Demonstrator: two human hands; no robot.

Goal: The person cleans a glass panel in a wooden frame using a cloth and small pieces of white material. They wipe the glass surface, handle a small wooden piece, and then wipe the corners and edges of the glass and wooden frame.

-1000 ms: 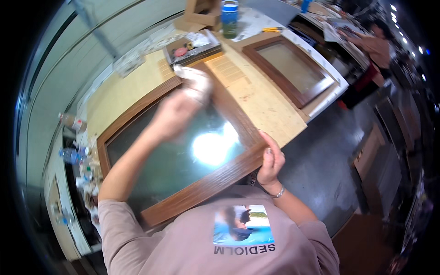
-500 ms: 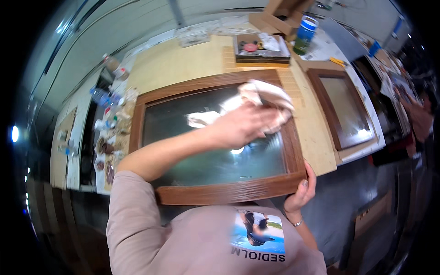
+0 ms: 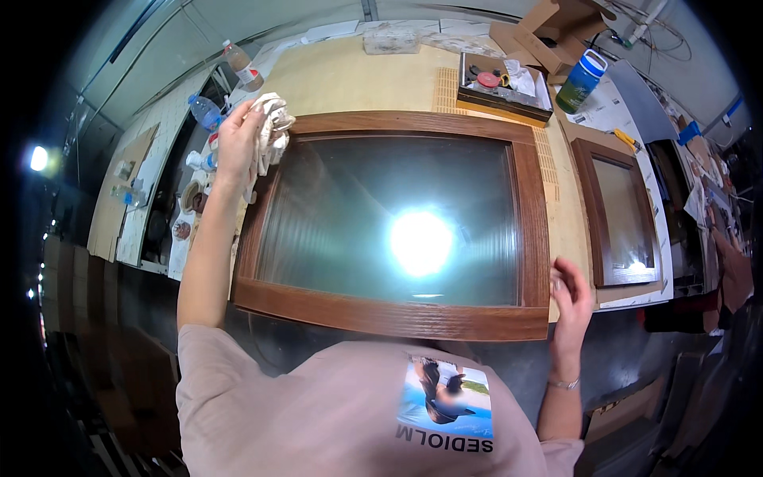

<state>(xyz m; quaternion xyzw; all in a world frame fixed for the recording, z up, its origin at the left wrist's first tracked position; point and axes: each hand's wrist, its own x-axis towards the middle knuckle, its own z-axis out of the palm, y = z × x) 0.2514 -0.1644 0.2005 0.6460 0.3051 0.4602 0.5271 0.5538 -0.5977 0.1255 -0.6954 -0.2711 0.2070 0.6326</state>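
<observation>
My left hand (image 3: pixel 235 147) is raised at the far left corner of a brown wooden framed panel. Its fingers are closed on a crumpled whitish cloth (image 3: pixel 274 131), which hangs beside the corner. The panel's wood frame (image 3: pixel 405 319) surrounds a greenish glass pane (image 3: pixel 342 199) with a bright lamp reflection. It lies on the table, its near rail sticking out toward my body. Beside the near right corner is my right hand (image 3: pixel 572 302), loosely bent with fingers apart and nothing in them. Whether its fingertips touch the frame's edge I cannot tell.
A smaller framed glass panel (image 3: pixel 618 211) lies at the right. Behind are a tray of small items (image 3: pixel 502 103), a blue-green bottle (image 3: pixel 580 83) and an open cardboard box (image 3: pixel 556 36). Plastic bottles (image 3: pixel 241 65) and cups crowd the left edge. A yellow cutter (image 3: pixel 626 140) lies far right.
My left hand has carried the cloth from the glass's far right area to the far left corner. My right hand has come off the frame's near right corner.
</observation>
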